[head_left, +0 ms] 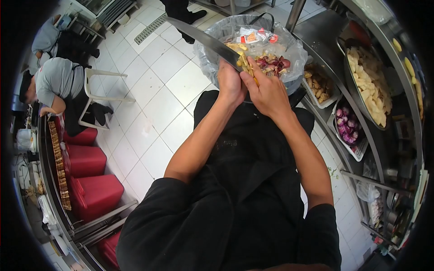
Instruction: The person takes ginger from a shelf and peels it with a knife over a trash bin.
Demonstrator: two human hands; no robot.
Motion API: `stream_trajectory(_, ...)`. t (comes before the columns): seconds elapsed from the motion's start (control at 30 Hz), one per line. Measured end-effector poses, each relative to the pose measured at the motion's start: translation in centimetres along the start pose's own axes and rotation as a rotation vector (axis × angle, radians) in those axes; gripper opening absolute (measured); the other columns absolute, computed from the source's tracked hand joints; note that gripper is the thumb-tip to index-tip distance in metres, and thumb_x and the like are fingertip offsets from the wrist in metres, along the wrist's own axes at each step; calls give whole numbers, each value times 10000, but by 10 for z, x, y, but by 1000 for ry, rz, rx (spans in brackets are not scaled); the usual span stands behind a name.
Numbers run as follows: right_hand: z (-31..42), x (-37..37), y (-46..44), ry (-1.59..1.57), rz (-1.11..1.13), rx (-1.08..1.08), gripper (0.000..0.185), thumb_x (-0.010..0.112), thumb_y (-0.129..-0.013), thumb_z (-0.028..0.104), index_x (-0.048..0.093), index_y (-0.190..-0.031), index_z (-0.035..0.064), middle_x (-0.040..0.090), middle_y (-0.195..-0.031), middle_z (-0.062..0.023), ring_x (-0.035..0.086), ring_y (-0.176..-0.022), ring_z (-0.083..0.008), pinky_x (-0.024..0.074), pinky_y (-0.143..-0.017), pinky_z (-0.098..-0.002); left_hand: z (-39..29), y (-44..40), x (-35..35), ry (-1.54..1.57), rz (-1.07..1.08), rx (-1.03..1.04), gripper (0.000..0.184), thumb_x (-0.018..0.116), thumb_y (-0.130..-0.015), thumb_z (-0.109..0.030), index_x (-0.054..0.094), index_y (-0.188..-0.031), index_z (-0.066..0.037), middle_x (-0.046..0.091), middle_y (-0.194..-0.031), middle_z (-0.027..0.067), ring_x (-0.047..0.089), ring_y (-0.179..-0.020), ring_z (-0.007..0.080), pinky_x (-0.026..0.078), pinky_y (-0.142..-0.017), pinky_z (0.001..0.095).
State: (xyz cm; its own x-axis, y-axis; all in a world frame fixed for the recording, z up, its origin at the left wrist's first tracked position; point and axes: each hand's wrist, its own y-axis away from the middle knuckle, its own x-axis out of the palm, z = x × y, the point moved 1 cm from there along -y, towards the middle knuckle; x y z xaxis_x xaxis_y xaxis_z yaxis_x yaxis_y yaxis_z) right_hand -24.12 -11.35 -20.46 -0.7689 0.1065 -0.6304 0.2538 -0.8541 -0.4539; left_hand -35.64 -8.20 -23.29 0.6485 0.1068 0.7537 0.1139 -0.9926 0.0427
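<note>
Above a plastic-lined bin, a large knife [205,39] points up and to the left, its broad blade tilted. My right hand [270,94] is closed around the knife's handle end, which is mostly hidden by the fingers. A knobbly yellow piece of ginger [244,62] shows between the two hands, against the blade's near end. My left hand [231,85] is closed just below the blade and appears to hold the ginger, with its fingertips hidden. Inside the bin [205,67] lie reddish onion skins [274,66], pale peelings and a crumpled printed wrapper [255,36].
To the right, shelves hold a basket of ginger [320,86], a basket of purple onions [347,126] and a large pan of pale peeled pieces [368,86]. Two people work at far left, near a white stool [106,96] and red bins [95,194]. Another person's legs show beyond the bin.
</note>
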Motion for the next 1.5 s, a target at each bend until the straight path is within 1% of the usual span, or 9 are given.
stream_trajectory(0.17,-26,4,-21,-64,90,176,527,441,-979,446,624,-1195,1,666,-924,-279,646,-904,-445,489,-804,-499,0,3,-18,-15,171,-32,276,399,-1023,-279,525,-1101,-46,589,-933,96,533,-741,176,447,-678,335)
stream_trajectory(0.33,-47,3,-31,-285,178,429,539,389,-997,472,664,-1062,13,671,-922,-260,638,-928,-437,474,-820,-477,-16,11,-1,56,149,-136,302,395,-1021,-311,536,-1053,-46,573,-906,82,457,-690,154,380,-637,304)
stream_trajectory(0.47,-26,-6,-19,-249,138,321,521,412,-991,464,665,-1094,19,676,-957,-258,643,-957,-436,486,-843,-449,-11,-6,-23,207,331,-175,343,383,-1017,-319,557,-1059,-26,603,-966,96,517,-766,172,422,-701,313)
stream_trajectory(0.53,-10,-8,-9,-273,91,235,524,430,-984,460,654,-1141,13,675,-984,-264,641,-977,-437,488,-863,-442,-13,-2,-18,170,277,-189,371,369,-1017,-314,559,-1103,-8,619,-1046,116,566,-877,202,455,-796,336)
stream_trajectory(0.57,-8,-2,-6,-227,70,214,554,463,-970,452,596,-1252,-6,670,-1003,-276,639,-981,-439,492,-872,-448,-14,1,-12,153,251,-196,386,362,-1017,-311,561,-1125,1,627,-1087,125,590,-933,218,471,-843,348)
stream_trajectory(0.67,3,-4,2,-85,68,115,600,478,-962,446,523,-1334,-23,672,-952,-284,645,-940,-447,494,-848,-476,-15,7,6,99,111,-83,320,389,-1010,-282,553,-1109,-24,627,-1053,93,611,-940,211,495,-856,371)
stream_trajectory(0.7,7,-6,3,-71,107,132,604,476,-962,448,508,-1351,-13,676,-891,-277,655,-890,-452,501,-822,-485,-14,6,1,88,181,-59,331,391,-1011,-276,544,-1157,-20,619,-1139,104,606,-1066,229,480,-958,389)
stream_trajectory(1.3,8,-2,5,-35,30,68,577,510,-954,440,539,-1318,-6,656,-737,-254,661,-732,-442,518,-677,-498,-7,6,-9,82,173,11,278,409,-1019,-245,504,-1195,-52,598,-1126,78,588,-1054,177,475,-933,334)
stream_trajectory(1.5,-1,10,0,-56,-38,13,536,473,-967,440,562,-1296,26,662,-765,-263,654,-763,-460,511,-714,-519,-3,1,-19,111,116,7,185,400,-963,-144,489,-1096,-52,563,-1005,76,558,-917,201,467,-882,382)
